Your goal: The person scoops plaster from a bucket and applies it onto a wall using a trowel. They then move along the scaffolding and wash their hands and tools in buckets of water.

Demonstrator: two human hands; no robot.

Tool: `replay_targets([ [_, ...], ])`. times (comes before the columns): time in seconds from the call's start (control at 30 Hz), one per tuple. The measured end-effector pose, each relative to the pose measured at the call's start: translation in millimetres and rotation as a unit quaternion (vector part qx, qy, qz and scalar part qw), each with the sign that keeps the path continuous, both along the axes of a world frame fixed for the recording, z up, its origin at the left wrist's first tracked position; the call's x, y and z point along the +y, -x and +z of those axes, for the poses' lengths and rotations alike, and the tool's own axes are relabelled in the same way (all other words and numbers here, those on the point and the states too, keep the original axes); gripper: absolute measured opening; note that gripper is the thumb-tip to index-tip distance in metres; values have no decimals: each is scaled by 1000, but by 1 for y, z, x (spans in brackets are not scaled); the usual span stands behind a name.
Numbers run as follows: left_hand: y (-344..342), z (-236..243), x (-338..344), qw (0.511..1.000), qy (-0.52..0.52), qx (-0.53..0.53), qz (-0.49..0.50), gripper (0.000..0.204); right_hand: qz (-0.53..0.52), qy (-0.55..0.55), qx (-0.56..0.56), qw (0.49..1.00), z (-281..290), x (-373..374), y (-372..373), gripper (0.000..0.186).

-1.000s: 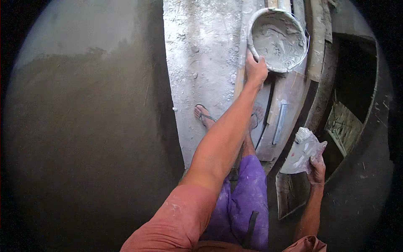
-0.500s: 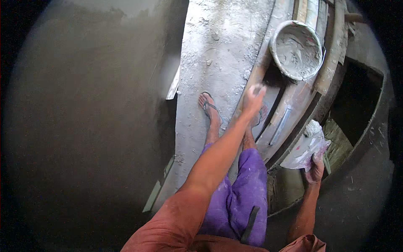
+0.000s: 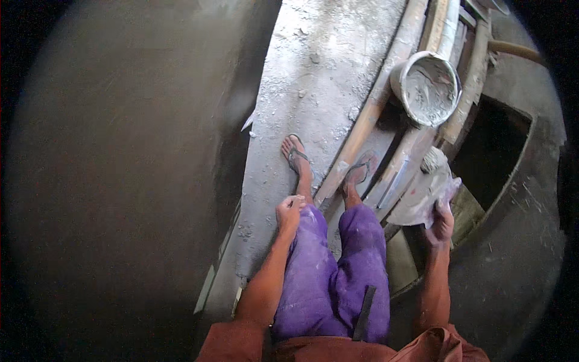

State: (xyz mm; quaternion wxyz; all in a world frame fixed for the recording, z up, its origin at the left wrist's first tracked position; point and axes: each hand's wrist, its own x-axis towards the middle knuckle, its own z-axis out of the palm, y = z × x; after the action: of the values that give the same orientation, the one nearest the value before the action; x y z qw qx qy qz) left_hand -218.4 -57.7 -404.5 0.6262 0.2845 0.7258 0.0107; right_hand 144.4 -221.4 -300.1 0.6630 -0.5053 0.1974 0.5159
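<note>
My left hand is beside my left knee, its fingers curled and closed. Whatever they may hold is too small to make out. Over on the right, my right hand grips the near edge of a pale, plaster-smeared flat sheet. A lump of grey wet plaster sits at the sheet's far end. Beyond it a bucket, coated with plaster and partly filled with grey mix, stands on the poles.
My sandalled feet are on and beside a dusty grey board strewn with crumbs. Long poles run along its right side. A dark rectangular opening lies farther right. A broad dark grey surface fills the left.
My left hand has come back from near the bucket to beside my left knee. My right hand with the sheet has shifted slightly up and left in the view.
</note>
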Motion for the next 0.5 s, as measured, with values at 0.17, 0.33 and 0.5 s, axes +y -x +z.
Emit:
replay_targets([
  [0.17, 40, 19, 38, 999, -33, 18, -39, 19, -44, -29, 26, 998, 2, 73, 33, 48],
  [0.33, 55, 26, 95, 997, -28, 38, -63, 22, -61, -45, -18, 997, -1, 110, 47, 46],
  [0.5, 86, 37, 113, 995, -21, 35, -89, 22, -90, -79, -32, 992, 31, 136, 48, 42],
])
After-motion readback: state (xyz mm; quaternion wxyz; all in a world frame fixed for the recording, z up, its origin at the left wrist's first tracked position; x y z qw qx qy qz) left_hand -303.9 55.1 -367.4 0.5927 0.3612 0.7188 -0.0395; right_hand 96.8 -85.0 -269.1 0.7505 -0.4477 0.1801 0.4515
